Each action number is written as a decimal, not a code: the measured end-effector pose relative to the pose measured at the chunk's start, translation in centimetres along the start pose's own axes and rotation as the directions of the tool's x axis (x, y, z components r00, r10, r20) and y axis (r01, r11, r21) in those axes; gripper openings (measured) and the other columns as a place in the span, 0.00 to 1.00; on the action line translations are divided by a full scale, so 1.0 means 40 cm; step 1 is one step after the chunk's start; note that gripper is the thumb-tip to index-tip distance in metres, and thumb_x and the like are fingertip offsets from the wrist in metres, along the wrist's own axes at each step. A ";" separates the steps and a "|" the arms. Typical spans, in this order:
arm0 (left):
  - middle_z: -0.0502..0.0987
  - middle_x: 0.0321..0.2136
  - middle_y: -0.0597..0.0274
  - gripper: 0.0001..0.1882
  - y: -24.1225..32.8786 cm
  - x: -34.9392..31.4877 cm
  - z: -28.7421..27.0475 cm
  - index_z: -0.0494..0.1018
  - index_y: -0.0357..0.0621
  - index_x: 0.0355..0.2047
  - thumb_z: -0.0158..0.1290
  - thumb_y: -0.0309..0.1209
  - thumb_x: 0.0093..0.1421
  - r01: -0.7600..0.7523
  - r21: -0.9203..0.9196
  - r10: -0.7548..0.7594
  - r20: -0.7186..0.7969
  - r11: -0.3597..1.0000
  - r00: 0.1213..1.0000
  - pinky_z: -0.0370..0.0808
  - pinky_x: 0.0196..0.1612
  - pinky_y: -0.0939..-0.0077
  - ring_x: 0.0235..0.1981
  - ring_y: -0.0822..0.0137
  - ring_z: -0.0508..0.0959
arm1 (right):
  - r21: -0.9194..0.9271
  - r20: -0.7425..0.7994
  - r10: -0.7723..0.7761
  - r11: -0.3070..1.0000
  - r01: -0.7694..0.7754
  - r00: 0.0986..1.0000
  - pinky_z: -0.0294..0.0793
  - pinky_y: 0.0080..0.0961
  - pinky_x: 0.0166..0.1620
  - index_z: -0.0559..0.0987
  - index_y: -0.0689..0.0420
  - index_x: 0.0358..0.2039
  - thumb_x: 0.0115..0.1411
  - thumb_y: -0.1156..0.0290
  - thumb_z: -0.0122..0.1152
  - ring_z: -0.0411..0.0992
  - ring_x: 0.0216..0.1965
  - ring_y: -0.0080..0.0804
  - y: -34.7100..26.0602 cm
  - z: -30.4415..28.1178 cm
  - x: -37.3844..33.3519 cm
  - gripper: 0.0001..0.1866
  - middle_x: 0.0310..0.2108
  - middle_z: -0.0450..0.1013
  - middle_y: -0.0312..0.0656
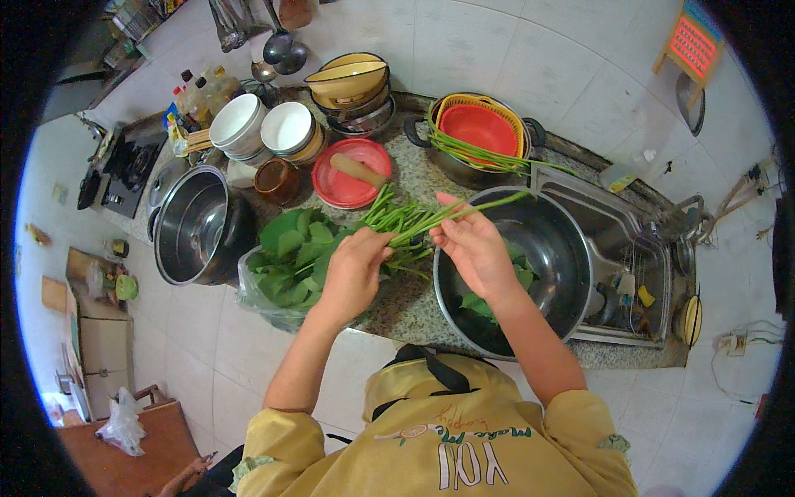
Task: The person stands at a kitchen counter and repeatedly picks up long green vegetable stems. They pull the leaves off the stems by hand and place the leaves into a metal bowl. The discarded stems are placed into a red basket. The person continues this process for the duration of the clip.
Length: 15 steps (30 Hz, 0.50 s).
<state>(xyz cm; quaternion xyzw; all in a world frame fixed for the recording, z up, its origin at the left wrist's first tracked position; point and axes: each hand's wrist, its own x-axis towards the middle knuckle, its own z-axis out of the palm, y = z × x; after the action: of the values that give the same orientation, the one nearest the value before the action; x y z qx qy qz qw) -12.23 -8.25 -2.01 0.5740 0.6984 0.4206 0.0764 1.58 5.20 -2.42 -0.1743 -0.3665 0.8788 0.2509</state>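
Yellow sleeved apron [431, 414] of the person, lying nearest the camera, occupied the near side of the large metal bowl [565, 258], which served as the landmark. Left hand [356, 269], to the left of the bowl, was closed around green stalks [397, 214]. Right hand [472, 244], above the bowl's left part, pinched one long stalk [501, 200] between thumb and fingers, its tip extending over the bowl's far rim. Leafy greens [290, 248] lay left of the bowl, partly within a clear plastic bag [251, 290]; a few loose leaves [478, 306] rested inside the bowl. Behind the bowl, loose stalks [476, 152] lay across a two-handled pot [464, 172] containing a red basin [476, 126]. Far to the bowl's left stood a deep black pot [171, 258]; directly to its right was the sink [571, 184].
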 end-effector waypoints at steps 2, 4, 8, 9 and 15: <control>0.68 0.21 0.56 0.09 0.008 0.009 0.001 0.69 0.34 0.35 0.46 0.22 0.53 0.037 -0.091 -0.037 0.001 0.995 0.999 0.66 0.29 0.74 0.23 0.63 0.70 | -0.068 -0.007 0.032 0.997 -0.032 0.999 0.66 0.20 0.39 0.60 0.60 0.52 0.56 0.75 0.50 0.66 0.33 0.24 -0.002 -0.001 -0.010 0.22 0.37 0.66 0.39; 0.68 0.20 0.58 0.09 0.044 0.035 -0.008 0.69 0.33 0.35 0.45 0.22 0.54 0.139 -0.265 -0.125 0.068 0.954 0.990 0.67 0.30 0.76 0.22 0.67 0.70 | -0.161 0.015 0.120 0.980 -0.116 0.993 0.66 0.21 0.38 0.59 0.57 0.53 0.56 0.75 0.50 0.66 0.33 0.24 -0.014 0.005 -0.021 0.23 0.39 0.65 0.39; 0.68 0.19 0.65 0.11 0.092 0.076 0.021 0.69 0.31 0.34 0.41 0.27 0.59 0.244 -0.594 -0.158 0.194 0.766 0.968 0.66 0.29 0.80 0.22 0.72 0.68 | -0.339 -0.099 -0.282 0.911 0.234 0.954 0.69 0.19 0.35 0.43 0.54 0.59 0.51 0.76 0.56 0.67 0.33 0.25 -0.037 0.032 -0.039 0.40 0.38 0.63 0.42; 0.67 0.20 0.67 0.12 0.100 0.081 0.032 0.69 0.33 0.35 0.40 0.29 0.60 0.302 -0.664 -0.207 0.221 0.684 0.953 0.65 0.30 0.82 0.23 0.73 0.68 | -0.302 -0.139 -0.274 0.927 0.223 0.951 0.69 0.20 0.35 0.34 0.54 0.60 0.50 0.77 0.57 0.67 0.35 0.26 -0.060 0.029 -0.045 0.47 0.41 0.63 0.46; 0.68 0.21 0.67 0.13 0.166 0.127 0.111 0.69 0.37 0.33 0.42 0.35 0.60 0.580 -0.785 -0.088 0.576 0.217 0.813 0.67 0.29 0.82 0.24 0.73 0.69 | -0.253 0.041 -0.133 0.957 0.139 0.990 0.69 0.22 0.36 0.56 0.61 0.55 0.55 0.72 0.51 0.69 0.35 0.27 -0.161 -0.005 -0.095 0.28 0.39 0.67 0.45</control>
<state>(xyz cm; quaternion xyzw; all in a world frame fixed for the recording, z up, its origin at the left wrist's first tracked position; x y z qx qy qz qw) -6.39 -1.73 1.55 0.3196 0.3900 0.5869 0.6334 6.77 7.05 2.65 -0.1694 -0.4907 0.8069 0.2818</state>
